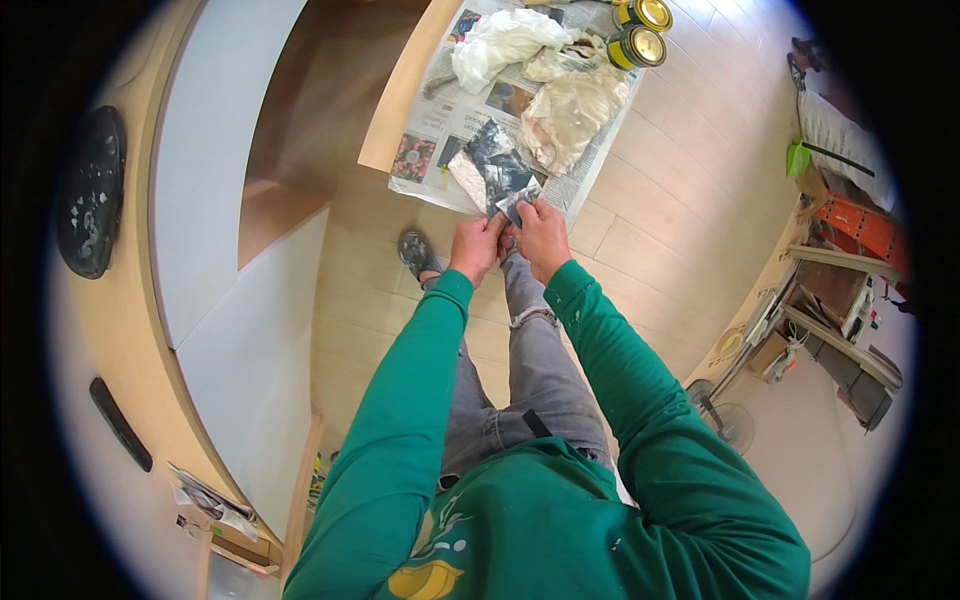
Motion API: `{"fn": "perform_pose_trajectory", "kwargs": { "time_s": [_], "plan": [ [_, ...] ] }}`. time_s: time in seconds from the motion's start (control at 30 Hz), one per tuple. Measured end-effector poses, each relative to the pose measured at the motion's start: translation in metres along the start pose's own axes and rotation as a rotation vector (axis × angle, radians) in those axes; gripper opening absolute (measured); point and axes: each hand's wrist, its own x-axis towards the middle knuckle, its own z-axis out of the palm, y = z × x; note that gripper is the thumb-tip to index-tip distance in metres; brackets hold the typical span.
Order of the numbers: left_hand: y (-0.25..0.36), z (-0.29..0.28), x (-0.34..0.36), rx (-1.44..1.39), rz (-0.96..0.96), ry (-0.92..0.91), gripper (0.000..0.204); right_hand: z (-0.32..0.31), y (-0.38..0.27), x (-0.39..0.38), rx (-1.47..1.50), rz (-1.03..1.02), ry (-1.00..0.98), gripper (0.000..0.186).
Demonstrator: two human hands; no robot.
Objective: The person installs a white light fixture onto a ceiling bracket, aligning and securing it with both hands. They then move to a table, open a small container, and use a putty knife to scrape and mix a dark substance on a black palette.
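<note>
Between both hands is a dark sheet of sandpaper (500, 165), blotched with white dust and seemingly folded near my fingers. My left hand (475, 250) pinches its near edge on the left. Close beside it, my right hand (543, 240) grips the near right corner, where a small greyish flap shows. A pale, rough-looking piece (467, 182) shows at the sheet's left side; I cannot tell whether it is part of the sheet. Beyond my hands, newspaper (425, 195) lies spread out, with a crumpled white plastic bag (505, 45) and a crumpled cream plastic bag (570, 120) on it.
Two dark tins with gold lids (637, 47) stand at the newspaper's far right. To the left is a curved white panel (225, 150) with wooden edging, a dark smeared tray (92, 190) beyond it. Shelving with tools (840, 280) and a fan (730, 425) are at right.
</note>
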Motion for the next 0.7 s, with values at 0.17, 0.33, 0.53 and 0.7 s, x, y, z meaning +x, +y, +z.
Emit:
{"fn": "perform_pose_trajectory", "kwargs": {
  "time_s": [0.17,0.33,0.53,0.7],
  "plan": [
    [-0.012,0.004,0.01,0.015,0.067,0.009,0.044,0.009,0.001,0.024,-0.267,-0.267,0.022,0.023],
    [-0.019,-0.001,0.016,0.104,0.087,0.045,0.045,0.006,0.009,0.004,-0.311,-0.397,0.042,0.023],
    [-0.002,0.006,0.007,0.078,0.051,0.042,0.045,0.004,0.009,0.016,-0.341,-0.309,0.007,0.03],
    [-0.006,0.004,0.014,0.009,0.034,0.058,0.045,0.024,-0.009,0.016,-0.137,-0.222,0.036,0.028]
  ]
}}
